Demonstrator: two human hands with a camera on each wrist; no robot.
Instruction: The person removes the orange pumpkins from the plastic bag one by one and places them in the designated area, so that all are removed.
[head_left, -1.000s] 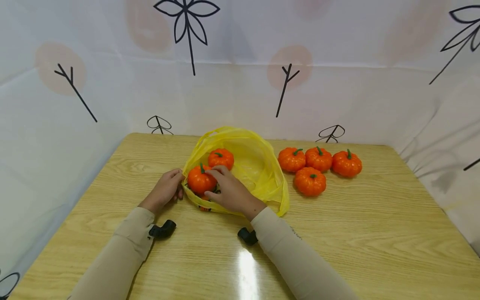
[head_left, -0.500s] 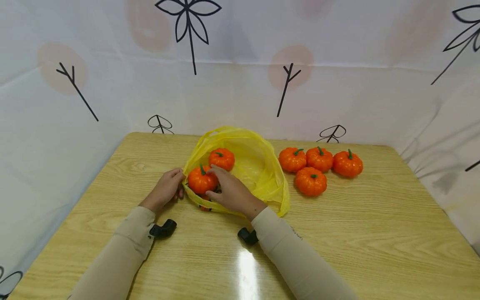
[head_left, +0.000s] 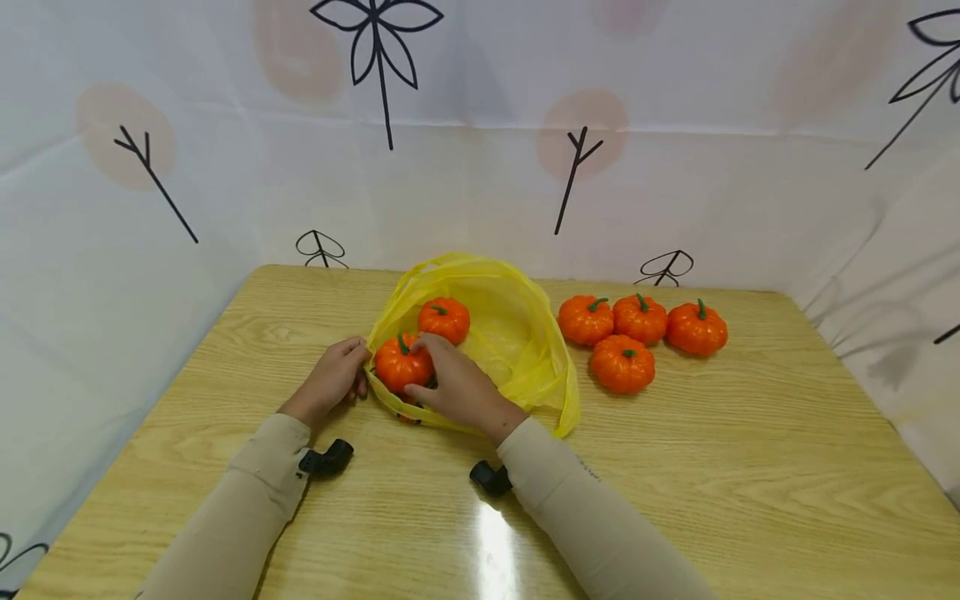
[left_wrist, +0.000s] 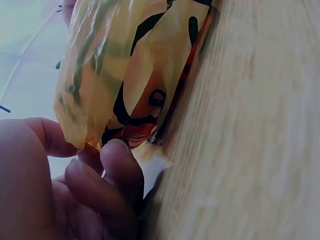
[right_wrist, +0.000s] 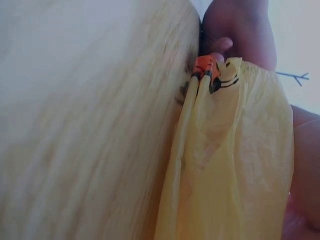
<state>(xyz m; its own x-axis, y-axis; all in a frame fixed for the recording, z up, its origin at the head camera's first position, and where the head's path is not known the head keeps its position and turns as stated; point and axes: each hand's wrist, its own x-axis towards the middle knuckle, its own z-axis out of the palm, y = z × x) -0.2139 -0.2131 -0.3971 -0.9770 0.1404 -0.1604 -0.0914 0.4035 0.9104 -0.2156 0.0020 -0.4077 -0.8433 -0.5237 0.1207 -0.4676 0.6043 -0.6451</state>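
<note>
A yellow plastic bag lies on its side in the head view, its mouth toward me. One small orange pumpkin with a green stem sits inside it. Nearer the mouth is a second pumpkin, held at its right side by my right hand, thumb low and fingers near the stem. My left hand pinches the bag's left edge between thumb and fingers. In the left wrist view the fingers meet the bag's yellow film, printed in black and orange. The bag hides the right fingertips in the right wrist view.
Several more pumpkins stand grouped on the wooden table right of the bag. A white patterned cloth hangs behind the table's back edge. A black curved piece sits at each wrist.
The right hand and the pumpkin it holds have shifted very slightly left and down inside the bag's mouth. The left hand stays at the bag's edge.
</note>
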